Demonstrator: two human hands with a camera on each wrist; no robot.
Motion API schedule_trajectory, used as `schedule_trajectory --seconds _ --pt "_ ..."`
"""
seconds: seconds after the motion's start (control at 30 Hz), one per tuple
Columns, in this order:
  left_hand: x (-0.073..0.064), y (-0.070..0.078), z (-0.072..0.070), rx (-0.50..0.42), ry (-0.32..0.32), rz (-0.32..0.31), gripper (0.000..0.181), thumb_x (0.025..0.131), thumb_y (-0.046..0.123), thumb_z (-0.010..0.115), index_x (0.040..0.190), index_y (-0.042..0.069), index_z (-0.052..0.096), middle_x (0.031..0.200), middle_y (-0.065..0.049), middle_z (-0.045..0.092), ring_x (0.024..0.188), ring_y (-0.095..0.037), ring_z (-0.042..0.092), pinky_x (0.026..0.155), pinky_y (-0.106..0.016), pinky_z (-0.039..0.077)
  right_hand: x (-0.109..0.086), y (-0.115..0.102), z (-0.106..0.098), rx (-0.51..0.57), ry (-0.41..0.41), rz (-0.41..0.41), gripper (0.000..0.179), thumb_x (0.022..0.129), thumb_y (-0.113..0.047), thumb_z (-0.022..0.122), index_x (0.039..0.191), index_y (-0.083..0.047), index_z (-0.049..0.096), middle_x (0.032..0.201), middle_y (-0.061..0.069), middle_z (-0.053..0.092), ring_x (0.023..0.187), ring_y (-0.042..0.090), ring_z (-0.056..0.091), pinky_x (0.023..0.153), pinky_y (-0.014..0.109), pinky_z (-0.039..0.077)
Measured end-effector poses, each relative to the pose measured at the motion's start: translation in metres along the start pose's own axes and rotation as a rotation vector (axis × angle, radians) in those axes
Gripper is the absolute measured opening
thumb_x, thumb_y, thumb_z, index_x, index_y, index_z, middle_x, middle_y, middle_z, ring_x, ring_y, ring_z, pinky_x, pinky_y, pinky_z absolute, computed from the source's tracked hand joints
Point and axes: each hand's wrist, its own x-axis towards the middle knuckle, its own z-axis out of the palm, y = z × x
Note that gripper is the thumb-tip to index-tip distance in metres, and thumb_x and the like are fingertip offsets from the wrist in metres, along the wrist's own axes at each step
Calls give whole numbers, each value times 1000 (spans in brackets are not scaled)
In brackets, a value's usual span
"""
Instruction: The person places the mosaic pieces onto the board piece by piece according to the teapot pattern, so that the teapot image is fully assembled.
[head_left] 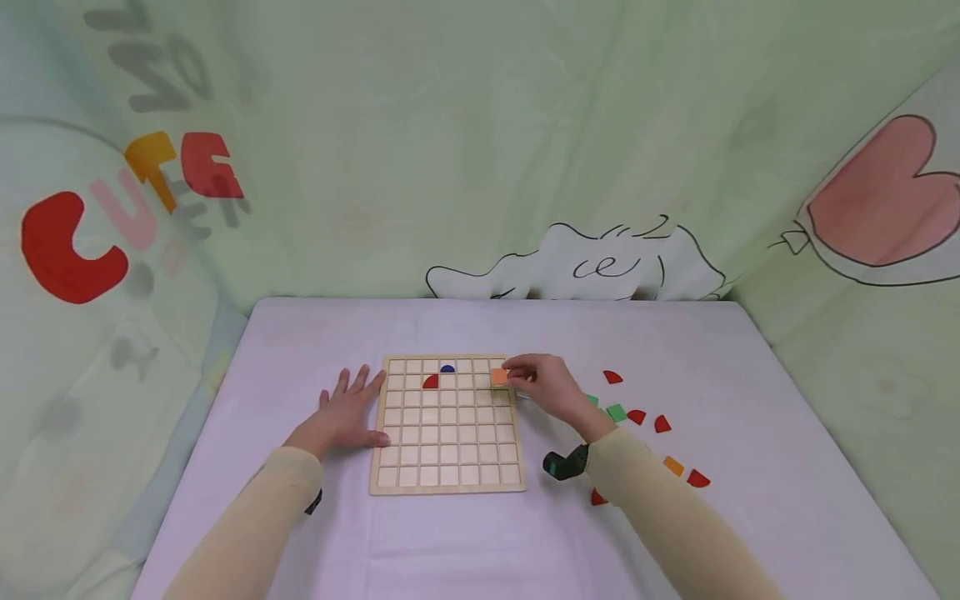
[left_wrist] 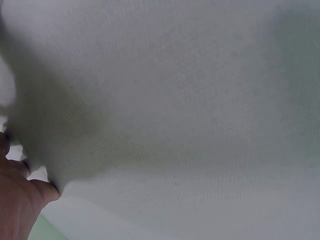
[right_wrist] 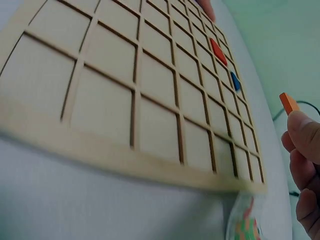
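A wooden grid board (head_left: 448, 435) lies flat on the table. On its upper part sit a red quarter-circle piece (head_left: 431, 382) and a blue rounded piece (head_left: 447, 368). My right hand (head_left: 546, 385) pinches an orange square tile (head_left: 499, 377) over the board's upper right corner; the right wrist view shows this orange tile (right_wrist: 289, 103) between thumb and fingers, raised off the board. With fingers spread, my left hand (head_left: 348, 417) rests at the board's left edge, thumb and index finger at the frame. Only part of the left hand (left_wrist: 22, 200) shows in its wrist view.
Right of the board lie several loose pieces: red quarter-circles (head_left: 612, 377), green tiles (head_left: 616, 412) and an orange tile (head_left: 672, 466). The right forearm partly hides a red piece (head_left: 597, 497). A clear plastic packet (right_wrist: 245, 225) with a coloured pattern lies against the board's edge.
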Motion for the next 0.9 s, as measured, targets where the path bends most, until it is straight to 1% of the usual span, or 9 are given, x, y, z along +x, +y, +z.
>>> schedule_trajectory --seconds 0.2,0.4,0.6,0.77,0.9 --pt "1 0 -1 -13 1 -1 112 81 42 85 164 9 17 172 -23 3 156 -51 -4 119 -76 8 14 -15 24 -11 -43 7 25 92 -9 76 116 -5 75 101 6 75 88 16 63 80 29 56" --pt "0 1 -2 -19 -2 -15 113 81 43 85 165 11 16 172 -21 2 157 -50 -6 121 -74 7 25 -23 43 -35 -63 5 22 94 -10 74 115 -4 75 99 7 75 87 16 65 80 32 58" --pt "3 0 1 -17 3 -13 113 81 43 85 165 11 17 172 -21 3 157 -50 -5 120 -75 7 33 -29 52 -53 -95 11 21 95 -10 72 115 -3 74 100 8 74 88 16 66 83 34 58" --pt "3 0 2 -18 2 -15 112 81 42 85 165 11 17 172 -21 3 157 -49 -5 121 -74 7 39 -30 57 -104 -98 6 20 95 -11 72 114 -4 75 98 7 74 86 15 65 81 33 57" --pt "3 0 1 -19 0 -24 112 82 41 85 165 11 17 172 -20 2 157 -49 -6 121 -74 6 42 -31 59 -117 -105 8 21 95 -12 73 114 -4 75 98 7 74 87 15 65 82 33 57"
